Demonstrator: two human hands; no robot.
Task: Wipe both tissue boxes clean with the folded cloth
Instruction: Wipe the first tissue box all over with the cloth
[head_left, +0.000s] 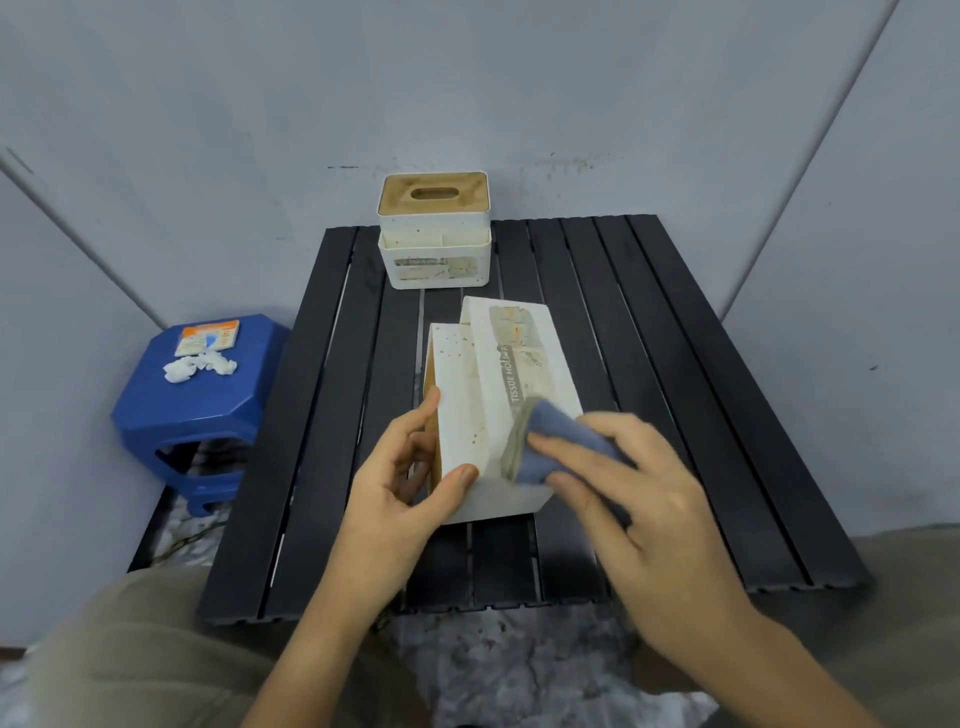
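Where cloth (558, 441) lies, label (519, 358) hidden.

Left hand (410, 483) gripping, thumb forward; right hand (644, 499) fingers curled, pressing

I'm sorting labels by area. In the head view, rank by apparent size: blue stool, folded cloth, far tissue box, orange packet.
1. Blue stool
2. Far tissue box, though distance shrinks it
3. Folded cloth, partly covered by fingers
4. Orange packet
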